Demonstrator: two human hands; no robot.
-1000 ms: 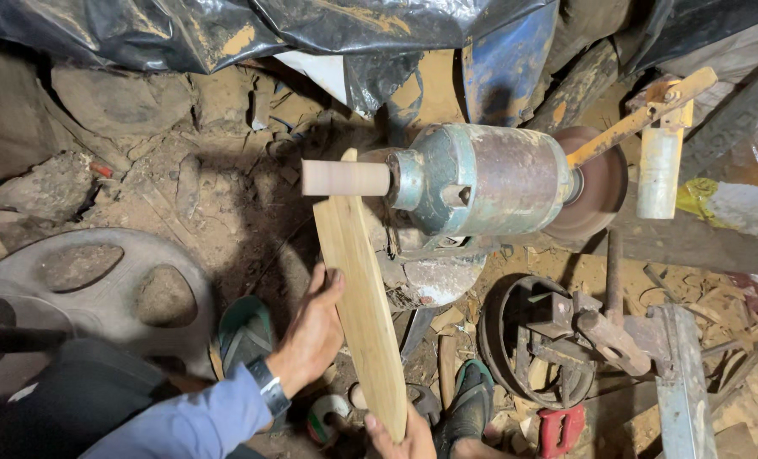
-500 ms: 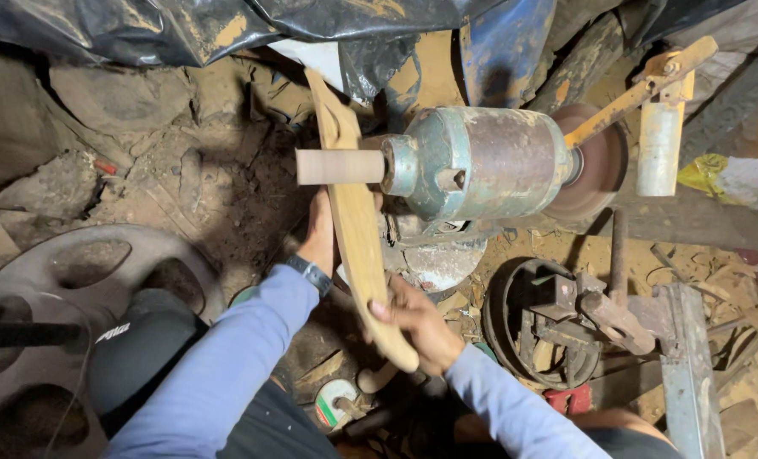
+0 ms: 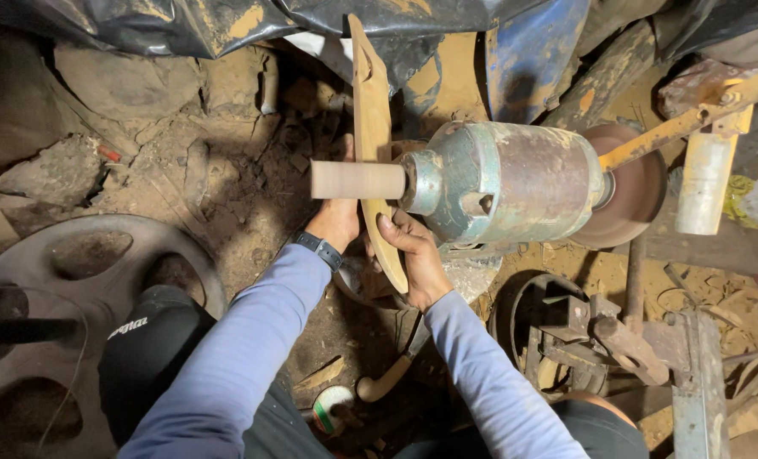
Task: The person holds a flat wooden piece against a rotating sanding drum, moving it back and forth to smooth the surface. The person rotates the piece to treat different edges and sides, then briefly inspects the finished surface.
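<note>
Both hands, left hand [image 3: 336, 223] and right hand [image 3: 413, 255], have their grip closed on a long, flat, smooth wooden blank [image 3: 372, 127], pressed against the tan cylindrical sanding drum [image 3: 357, 180] of a worn, paint-flaked metal motor [image 3: 506, 183].

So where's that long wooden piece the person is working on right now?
In the head view, the wooden piece stands near centre, pressed against the sanding drum on the motor, held by the left hand and right hand.
</note>
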